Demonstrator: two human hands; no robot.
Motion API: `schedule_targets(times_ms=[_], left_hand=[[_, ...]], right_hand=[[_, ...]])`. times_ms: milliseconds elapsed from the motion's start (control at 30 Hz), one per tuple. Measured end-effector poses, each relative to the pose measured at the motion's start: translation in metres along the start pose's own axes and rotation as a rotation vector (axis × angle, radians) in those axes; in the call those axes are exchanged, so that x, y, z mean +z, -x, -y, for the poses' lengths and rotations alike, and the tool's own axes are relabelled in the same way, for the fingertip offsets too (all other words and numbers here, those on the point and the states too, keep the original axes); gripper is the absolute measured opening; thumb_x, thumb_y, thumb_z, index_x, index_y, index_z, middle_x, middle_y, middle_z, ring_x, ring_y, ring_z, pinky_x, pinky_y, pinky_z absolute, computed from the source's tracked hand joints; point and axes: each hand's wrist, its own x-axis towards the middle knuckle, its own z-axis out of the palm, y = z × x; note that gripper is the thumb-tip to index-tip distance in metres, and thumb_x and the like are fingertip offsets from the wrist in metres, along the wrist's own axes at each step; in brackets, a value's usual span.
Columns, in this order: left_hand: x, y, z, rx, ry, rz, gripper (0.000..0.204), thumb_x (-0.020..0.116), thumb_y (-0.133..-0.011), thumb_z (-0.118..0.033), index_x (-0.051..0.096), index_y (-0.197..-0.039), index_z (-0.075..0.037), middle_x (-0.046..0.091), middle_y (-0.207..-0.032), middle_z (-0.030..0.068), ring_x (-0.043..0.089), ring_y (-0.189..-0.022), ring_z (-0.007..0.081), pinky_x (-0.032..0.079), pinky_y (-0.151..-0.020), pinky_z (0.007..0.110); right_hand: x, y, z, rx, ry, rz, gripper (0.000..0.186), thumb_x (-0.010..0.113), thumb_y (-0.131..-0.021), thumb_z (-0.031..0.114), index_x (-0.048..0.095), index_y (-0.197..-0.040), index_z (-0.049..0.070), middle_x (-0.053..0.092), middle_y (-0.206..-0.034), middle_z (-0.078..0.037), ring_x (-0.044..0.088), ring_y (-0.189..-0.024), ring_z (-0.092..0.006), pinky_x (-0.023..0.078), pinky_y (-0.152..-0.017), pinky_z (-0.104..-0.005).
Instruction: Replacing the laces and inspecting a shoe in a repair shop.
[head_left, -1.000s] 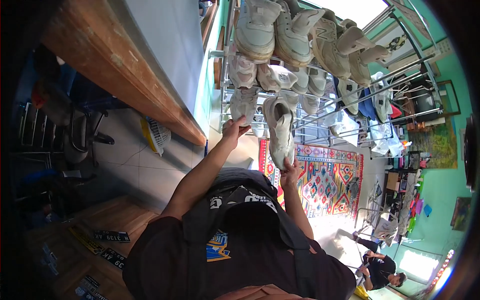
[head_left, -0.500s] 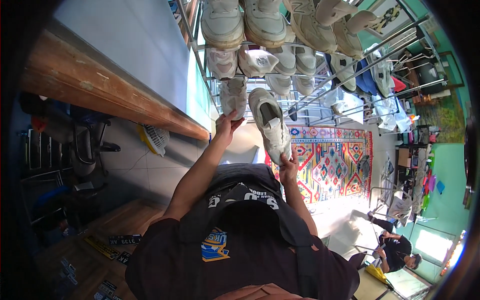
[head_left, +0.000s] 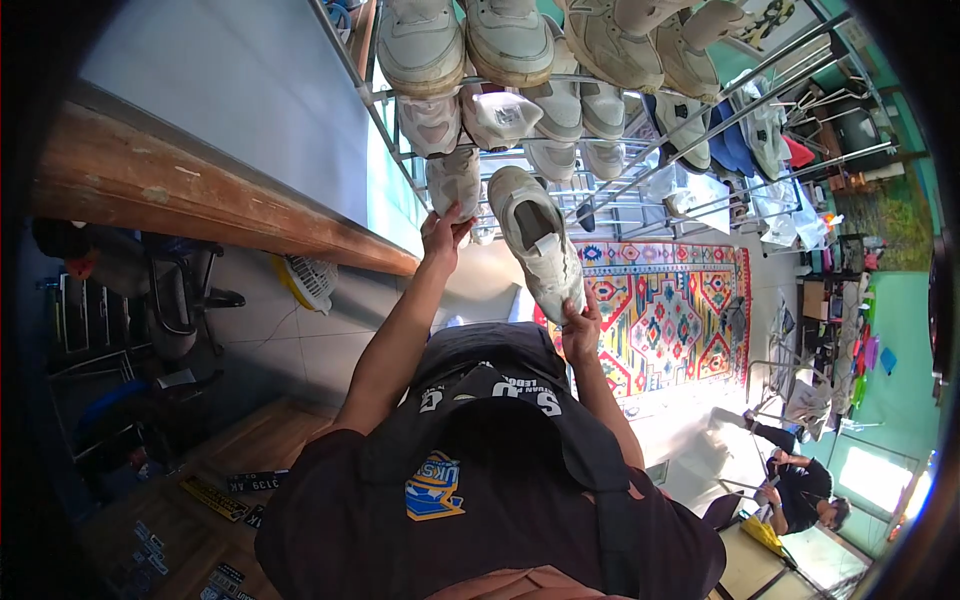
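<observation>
My right hand (head_left: 580,322) grips the toe end of a white sneaker (head_left: 540,250), its opening facing up and its heel toward the rack. My left hand (head_left: 443,228) is closed on the near end of another white sneaker (head_left: 455,185), at the lower tier of a metal shoe rack (head_left: 395,128). Rows of white and beige sneakers (head_left: 505,40) fill the tiers above my hands, and dark blue shoes (head_left: 728,150) sit farther right along the rack.
A wooden beam (head_left: 220,208) and pale panel border the left. A patterned rug (head_left: 660,325) lies below the rack. A yellow-based fan (head_left: 305,285) stands on the tiled floor. At the lower right, another person (head_left: 800,500) in black sits among chairs and shelving (head_left: 820,300).
The rack and both hands sit higher in the picture and slightly left of before. The sneaker in my right hand has turned a little, showing more of its opening.
</observation>
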Motion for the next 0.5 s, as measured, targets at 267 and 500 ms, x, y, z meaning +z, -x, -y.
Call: schedule_targets(times_ms=[267, 500], left_hand=[[0.009, -0.041, -0.005, 0.036, 0.061, 0.106, 0.028, 0.072, -0.092, -0.015, 0.061, -0.110, 0.003, 0.071, -0.096, 0.0151, 0.074, -0.081, 0.0250, 0.063, -0.072, 0.028], [0.015, -0.059, -0.005, -0.053, 0.055, 0.100, 0.028, 0.071, -0.094, -0.019, 0.060, -0.110, 0.000, 0.071, -0.096, 0.0130, 0.073, -0.075, 0.0231, 0.064, -0.066, 0.026]], right_hand=[[-0.005, -0.005, 0.001, 0.015, 0.013, -0.009, 0.061, 0.060, -0.092, -0.007, 0.040, -0.150, 0.001, 0.057, -0.139, -0.013, 0.058, -0.125, -0.0231, 0.045, -0.108, -0.0359], [-0.001, -0.006, 0.005, 0.031, 0.050, -0.037, 0.064, 0.060, -0.093, -0.005, 0.037, -0.152, 0.002, 0.055, -0.141, -0.014, 0.056, -0.128, -0.0240, 0.044, -0.109, -0.0375]])
